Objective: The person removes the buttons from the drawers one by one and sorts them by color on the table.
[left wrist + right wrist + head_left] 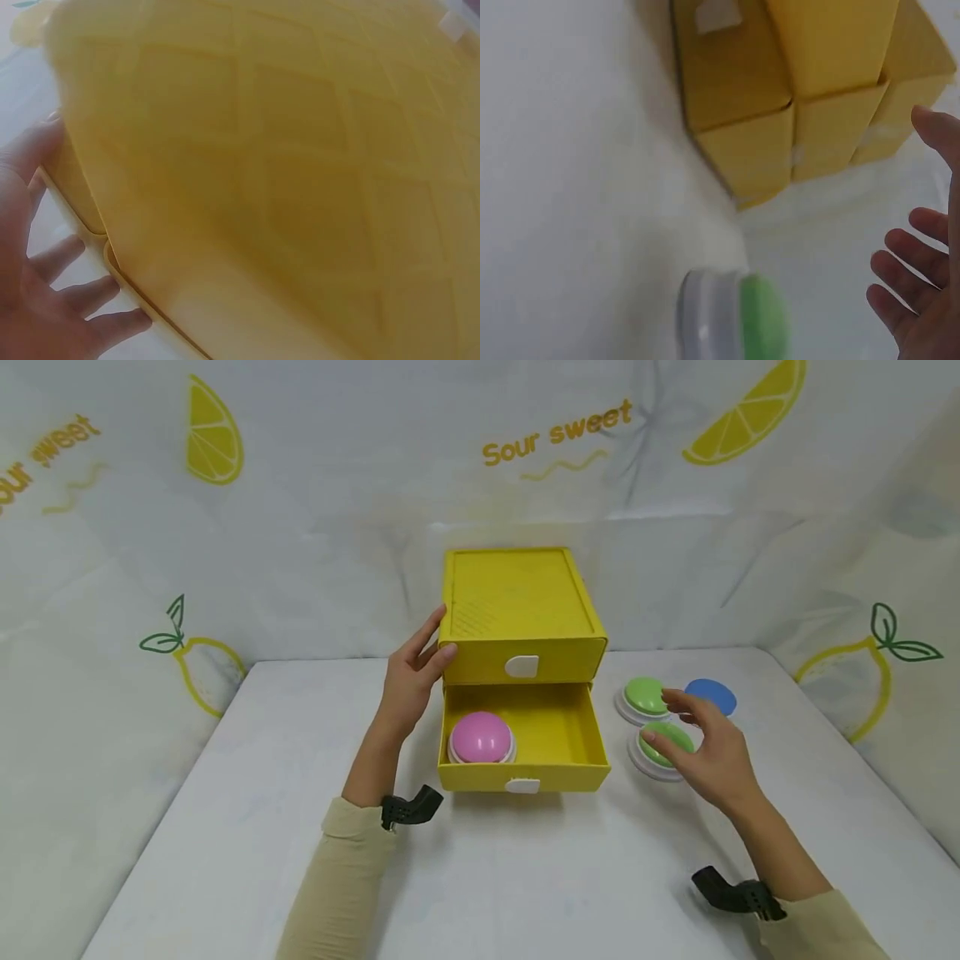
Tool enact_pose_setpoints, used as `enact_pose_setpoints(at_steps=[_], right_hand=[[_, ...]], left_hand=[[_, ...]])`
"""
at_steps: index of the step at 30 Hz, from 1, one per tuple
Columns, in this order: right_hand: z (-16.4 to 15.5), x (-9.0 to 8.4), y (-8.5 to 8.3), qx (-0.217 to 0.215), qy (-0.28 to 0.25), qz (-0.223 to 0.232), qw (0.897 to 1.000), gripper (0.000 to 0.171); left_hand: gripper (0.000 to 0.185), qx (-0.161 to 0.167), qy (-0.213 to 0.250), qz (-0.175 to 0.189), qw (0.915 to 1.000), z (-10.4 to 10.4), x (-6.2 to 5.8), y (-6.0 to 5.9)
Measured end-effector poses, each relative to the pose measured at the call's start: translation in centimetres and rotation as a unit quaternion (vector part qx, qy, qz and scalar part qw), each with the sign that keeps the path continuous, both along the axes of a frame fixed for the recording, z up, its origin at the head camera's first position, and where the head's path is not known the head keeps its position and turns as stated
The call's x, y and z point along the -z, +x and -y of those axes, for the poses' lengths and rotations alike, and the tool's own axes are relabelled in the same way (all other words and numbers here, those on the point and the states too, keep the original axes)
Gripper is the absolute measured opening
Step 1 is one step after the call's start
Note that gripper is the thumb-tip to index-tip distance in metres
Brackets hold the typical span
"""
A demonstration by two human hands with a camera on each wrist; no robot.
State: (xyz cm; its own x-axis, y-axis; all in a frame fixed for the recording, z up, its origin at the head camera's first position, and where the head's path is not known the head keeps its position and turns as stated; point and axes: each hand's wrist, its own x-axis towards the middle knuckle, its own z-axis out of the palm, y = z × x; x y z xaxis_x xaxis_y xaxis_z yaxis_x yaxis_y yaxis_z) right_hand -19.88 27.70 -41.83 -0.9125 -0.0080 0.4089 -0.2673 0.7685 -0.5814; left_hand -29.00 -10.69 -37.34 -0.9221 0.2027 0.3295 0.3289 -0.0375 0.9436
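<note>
Your right hand (712, 752) hovers spread over the near green button (663, 745) by the desk's (525, 877) right edge, gripping nothing. Leftward, the open drawer (558, 735) holds a pink button (481, 737); your left hand (412, 672) steadies the box (517, 602), fingers straight.

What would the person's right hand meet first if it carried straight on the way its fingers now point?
Most likely the nearer green button: the right hand hovers open just over it, fingers pointing up-left toward it. Beyond lies the second green button. Height above the button is unclear from the head view.
</note>
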Motion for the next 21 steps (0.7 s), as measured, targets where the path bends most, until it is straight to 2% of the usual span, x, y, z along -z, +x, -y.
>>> enact_pose_setpoints(at_steps=[2,4,9,15,21], right_hand=[[1.3,-1.7,0.4,-0.030,-0.009,-0.035,0.999,0.054],[2.8,-3.3,0.7,-0.060,-0.009,-0.041,0.997,0.047],[6.8,-6.2,1.2,-0.129,-0.007,0.026,0.991,0.040],[10.8,-7.7,0.9,-0.193,0.000,0.118,0.974,0.043],[13.5,-8.1,-0.6,-0.243,0.015,0.152,0.958,0.047]], left_hand=[[0.056,0.001,0.000,0.000,1.0000,-0.1,0.0,0.0],[0.056,-0.001,-0.003,0.001,1.0000,-0.1,0.0,0.1],[0.056,0.000,-0.005,0.004,1.0000,0.1,-0.1,0.0],[0.056,0.001,-0.006,0.005,1.0000,0.0,-0.1,0.0],[0.056,0.003,0.000,0.008,1.0000,0.1,-0.2,0.1]])
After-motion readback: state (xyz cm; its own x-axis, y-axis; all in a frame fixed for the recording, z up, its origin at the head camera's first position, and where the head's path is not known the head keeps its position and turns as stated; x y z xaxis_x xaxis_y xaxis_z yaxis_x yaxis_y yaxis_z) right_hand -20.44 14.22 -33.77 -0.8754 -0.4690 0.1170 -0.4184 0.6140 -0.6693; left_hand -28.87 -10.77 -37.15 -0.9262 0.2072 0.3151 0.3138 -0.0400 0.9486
